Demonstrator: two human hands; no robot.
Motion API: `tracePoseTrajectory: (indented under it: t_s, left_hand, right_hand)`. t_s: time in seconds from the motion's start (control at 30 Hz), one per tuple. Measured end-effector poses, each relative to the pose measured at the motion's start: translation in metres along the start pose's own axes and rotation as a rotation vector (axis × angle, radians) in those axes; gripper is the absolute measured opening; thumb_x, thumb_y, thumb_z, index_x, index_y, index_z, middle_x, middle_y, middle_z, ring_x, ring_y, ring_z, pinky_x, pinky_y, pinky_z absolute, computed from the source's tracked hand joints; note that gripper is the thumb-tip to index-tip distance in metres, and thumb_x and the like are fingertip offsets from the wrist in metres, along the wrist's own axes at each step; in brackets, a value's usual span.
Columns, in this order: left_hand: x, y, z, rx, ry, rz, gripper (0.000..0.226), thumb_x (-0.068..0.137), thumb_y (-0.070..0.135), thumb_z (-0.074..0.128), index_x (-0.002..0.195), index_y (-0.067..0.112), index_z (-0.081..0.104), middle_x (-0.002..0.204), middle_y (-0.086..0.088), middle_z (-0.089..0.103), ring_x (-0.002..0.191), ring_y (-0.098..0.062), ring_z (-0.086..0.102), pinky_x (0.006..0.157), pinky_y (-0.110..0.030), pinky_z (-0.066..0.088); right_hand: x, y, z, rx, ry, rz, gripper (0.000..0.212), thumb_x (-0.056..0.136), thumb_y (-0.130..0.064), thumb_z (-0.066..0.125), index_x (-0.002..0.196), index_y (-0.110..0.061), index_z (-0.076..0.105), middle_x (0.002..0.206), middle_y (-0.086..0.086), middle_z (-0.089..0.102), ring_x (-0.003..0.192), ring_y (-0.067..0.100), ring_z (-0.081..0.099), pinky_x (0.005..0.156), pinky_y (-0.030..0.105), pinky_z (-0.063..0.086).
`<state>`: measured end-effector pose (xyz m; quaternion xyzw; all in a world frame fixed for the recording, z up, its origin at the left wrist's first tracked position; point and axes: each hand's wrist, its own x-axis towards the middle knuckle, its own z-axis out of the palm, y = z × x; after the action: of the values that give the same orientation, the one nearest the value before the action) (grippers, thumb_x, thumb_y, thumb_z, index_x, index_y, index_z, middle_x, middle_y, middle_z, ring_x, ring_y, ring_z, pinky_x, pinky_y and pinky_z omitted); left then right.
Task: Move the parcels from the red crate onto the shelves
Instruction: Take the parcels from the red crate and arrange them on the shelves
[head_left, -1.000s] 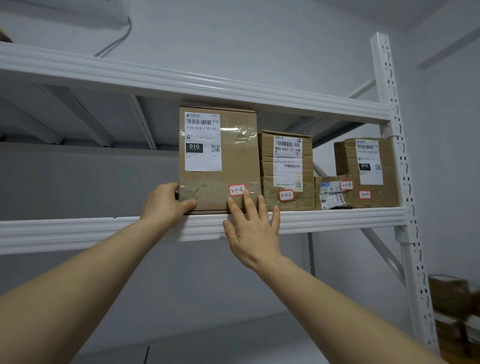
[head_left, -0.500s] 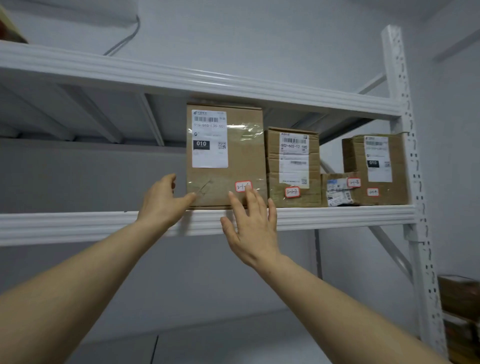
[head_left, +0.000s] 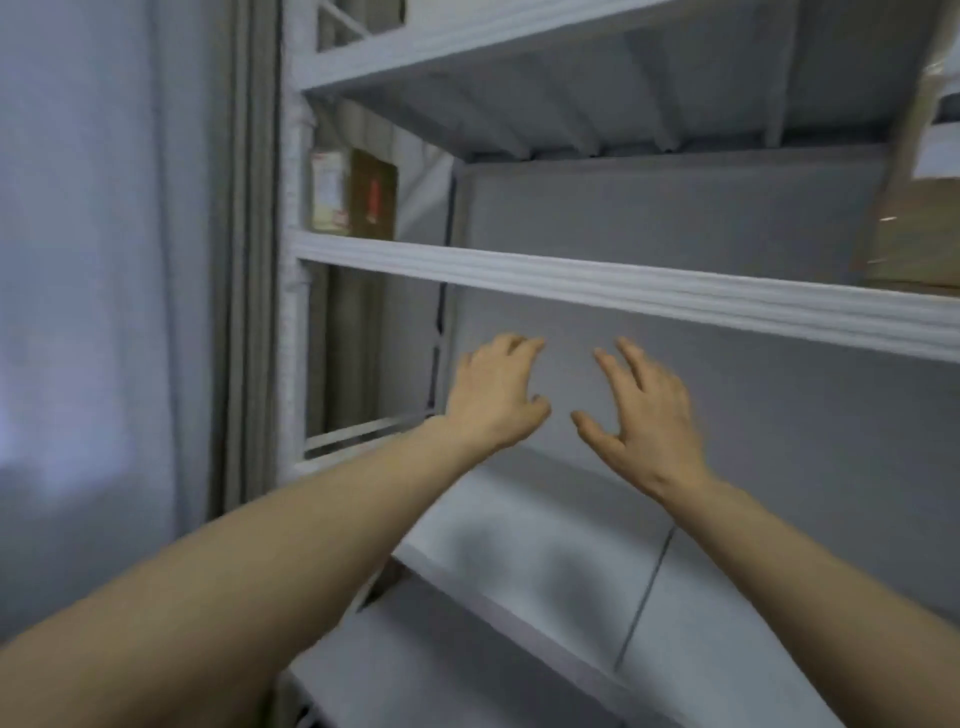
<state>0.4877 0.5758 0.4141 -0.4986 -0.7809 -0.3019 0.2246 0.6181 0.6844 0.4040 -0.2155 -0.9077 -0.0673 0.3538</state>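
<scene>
**Parcel (head_left: 914, 228) on the shelf (head_left: 623, 288), both grips empty**

It's up and right of the right hand (head_left: 644, 415). Left hand (head_left: 493, 400) hangs near that one, both with fingers loose and apart, holding nothing. Another box (head_left: 358, 192) sits up-left.

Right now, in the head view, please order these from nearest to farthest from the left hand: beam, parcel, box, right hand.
1. Right hand, just beside the left hand.
2. Beam, above both hands.
3. Box, upper left, and parcel, far right: too close to call.
</scene>
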Motion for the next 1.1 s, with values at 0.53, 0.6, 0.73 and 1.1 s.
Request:
tracePoseTrajectory:
  t_s: [0.53, 0.6, 0.73, 1.1]
  left_hand:
    - [-0.283, -0.344, -0.095, 0.300, -0.414, -0.743, 0.070, 0.089, 0.044, 0.054, 0.148, 0.019, 0.024, 0.147, -0.011, 0.033, 0.134, -0.033, 0.032, 0.111, -0.061, 0.016]
    - [-0.323, -0.383, -0.114, 0.300, -0.432, -0.853, 0.066, 0.089, 0.041, 0.053, 0.146, 0.019, 0.027, 0.145, -0.011, 0.035, 0.133, -0.034, 0.033, 0.111, -0.060, 0.017]
    - [-0.396, -0.448, -0.142, 0.296, -0.448, -1.059, 0.056, 0.087, 0.036, 0.054, 0.138, 0.018, 0.038, 0.138, -0.010, 0.043, 0.129, -0.032, 0.038, 0.109, -0.055, 0.021]
    - [-0.514, -0.573, -0.166, 0.200, -0.370, -1.510, 0.051, 0.082, 0.035, 0.056, 0.129, 0.018, 0.044, 0.125, -0.008, 0.051, 0.116, -0.029, 0.049, 0.102, -0.050, 0.037]
  right_hand:
    - [-0.039, -0.409, 0.201, 0.222, -0.579, -0.451, 0.087, 0.084, -0.061, 0.054, 0.151, -0.021, 0.016, 0.158, 0.006, 0.015, 0.145, 0.022, 0.014, 0.116, 0.040, 0.008]
    - [-0.049, -0.464, 0.223, 0.248, -0.648, -0.500, 0.085, 0.085, -0.062, 0.053, 0.151, -0.021, 0.017, 0.158, 0.005, 0.014, 0.145, 0.021, 0.014, 0.116, 0.040, 0.007]
    - [-0.066, -0.556, 0.266, 0.282, -0.747, -0.590, 0.082, 0.086, -0.062, 0.050, 0.150, -0.021, 0.020, 0.157, 0.004, 0.019, 0.144, 0.019, 0.017, 0.116, 0.039, 0.009]
    - [-0.075, -0.705, 0.380, 0.414, -0.985, -0.722, 0.071, 0.086, -0.055, 0.054, 0.143, -0.018, 0.033, 0.148, 0.005, 0.034, 0.137, 0.022, 0.030, 0.114, 0.041, 0.017]
